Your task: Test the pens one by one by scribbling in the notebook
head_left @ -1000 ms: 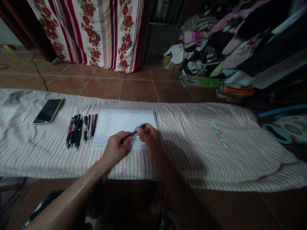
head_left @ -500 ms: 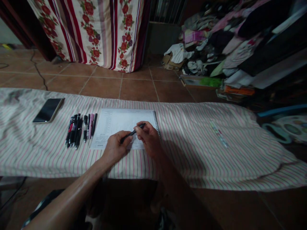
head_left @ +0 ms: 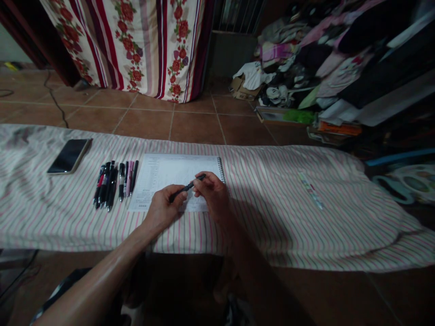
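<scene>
Both my hands hold one black pen (head_left: pixel 188 186) above a spiral notebook (head_left: pixel 173 174) with a printed page, which lies on a striped cloth (head_left: pixel 278 203). My left hand (head_left: pixel 163 209) pinches the pen's lower end with closed fingers. My right hand (head_left: pixel 212 194) grips its upper end, fingers curled round it. A row of several pens (head_left: pixel 113 184) lies just left of the notebook. A dark phone (head_left: pixel 69 156) lies further left on the cloth.
Another pen (head_left: pixel 311 190) lies on the cloth to the right. Behind the cloth is a brown tiled floor (head_left: pixel 193 122), a floral striped curtain (head_left: pixel 136 45) and a heap of clothes (head_left: pixel 306 59) at the back right. A colourful mat (head_left: pixel 408 181) is at the right edge.
Both hands and the pen have shifted very slightly; the grip stays the same.
</scene>
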Demonstrator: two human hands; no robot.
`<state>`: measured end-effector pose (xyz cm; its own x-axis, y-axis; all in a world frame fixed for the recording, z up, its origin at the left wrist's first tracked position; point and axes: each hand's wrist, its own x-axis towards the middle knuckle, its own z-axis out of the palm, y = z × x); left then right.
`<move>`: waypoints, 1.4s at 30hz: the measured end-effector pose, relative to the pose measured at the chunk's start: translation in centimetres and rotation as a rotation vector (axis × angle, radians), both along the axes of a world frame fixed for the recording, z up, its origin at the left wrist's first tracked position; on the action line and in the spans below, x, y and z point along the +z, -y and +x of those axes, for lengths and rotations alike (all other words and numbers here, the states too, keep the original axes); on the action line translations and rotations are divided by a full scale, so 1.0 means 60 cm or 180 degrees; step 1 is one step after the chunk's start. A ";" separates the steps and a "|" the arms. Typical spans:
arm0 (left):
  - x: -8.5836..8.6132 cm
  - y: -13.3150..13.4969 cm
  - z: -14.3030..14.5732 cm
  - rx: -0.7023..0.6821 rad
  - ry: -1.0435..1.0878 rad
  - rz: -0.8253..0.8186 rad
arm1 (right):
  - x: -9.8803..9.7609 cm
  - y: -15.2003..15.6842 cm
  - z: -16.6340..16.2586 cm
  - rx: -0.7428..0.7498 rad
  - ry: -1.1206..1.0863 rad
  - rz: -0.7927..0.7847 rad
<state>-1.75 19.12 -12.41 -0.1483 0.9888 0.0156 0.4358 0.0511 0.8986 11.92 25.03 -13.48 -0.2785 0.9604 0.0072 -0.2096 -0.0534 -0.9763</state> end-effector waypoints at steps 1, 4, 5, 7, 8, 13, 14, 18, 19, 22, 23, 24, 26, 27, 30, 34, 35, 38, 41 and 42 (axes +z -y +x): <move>0.000 0.000 0.000 0.0005 -0.0016 0.0008 | 0.000 0.000 0.000 -0.0029 0.0039 -0.0033; 0.001 0.000 0.000 -0.0029 -0.0070 0.0049 | 0.002 0.000 -0.001 -0.0092 0.0073 -0.0107; 0.001 0.000 0.001 -0.0048 -0.0084 0.0068 | 0.002 0.000 -0.002 -0.0106 0.0048 -0.0136; 0.003 0.000 0.002 -0.0079 -0.0103 0.0098 | 0.003 0.001 -0.003 -0.0081 -0.0043 -0.0203; 0.003 0.000 0.002 -0.0084 -0.0097 0.0099 | 0.004 0.002 -0.004 -0.0061 -0.0089 -0.0234; 0.002 0.000 0.004 -0.0054 -0.0006 0.0026 | 0.010 0.003 -0.005 -0.0101 -0.0005 -0.0199; 0.002 0.001 0.004 -0.0048 -0.0011 0.0013 | 0.011 0.004 -0.005 -0.0100 0.0066 -0.0160; 0.001 0.001 0.002 -0.0025 0.0000 0.0049 | 0.012 0.005 -0.002 -0.0029 0.0126 -0.0110; 0.001 0.001 0.002 -0.0019 0.0031 0.0043 | 0.011 0.005 -0.001 0.0012 0.0065 -0.0123; 0.002 0.000 0.002 0.0004 0.0221 -0.0054 | 0.008 0.004 0.004 0.0224 -0.0219 -0.0199; 0.004 0.000 0.002 0.0015 0.0286 -0.0082 | 0.007 0.004 0.006 0.0313 -0.0295 -0.0239; 0.005 0.000 0.002 0.0021 0.0334 -0.0098 | 0.007 0.003 0.008 0.0398 -0.0338 -0.0266; 0.007 0.000 0.003 0.0024 0.0365 -0.0104 | 0.006 0.001 0.010 0.0487 -0.0336 -0.0242; 0.008 0.000 0.003 0.0025 0.0353 -0.0101 | 0.006 0.000 0.010 0.0487 -0.0313 -0.0207; 0.009 0.001 0.003 0.0023 0.0294 -0.0075 | 0.006 0.000 0.008 0.0357 -0.0206 -0.0137; 0.005 0.001 0.002 0.0033 0.0213 -0.0064 | 0.006 -0.002 0.006 0.0140 -0.0041 -0.0115; 0.003 0.001 0.002 0.0032 0.0212 -0.0071 | 0.005 -0.002 0.005 0.0123 -0.0040 -0.0115; 0.000 0.001 0.003 -0.0004 0.0240 -0.0087 | 0.004 -0.004 0.004 0.0166 -0.0101 -0.0193; 0.000 0.001 0.005 -0.0039 0.0249 -0.0068 | 0.003 -0.002 0.001 0.0156 -0.0164 -0.0206; 0.000 0.001 0.005 -0.0046 0.0247 -0.0067 | 0.003 -0.001 0.000 0.0149 -0.0159 -0.0180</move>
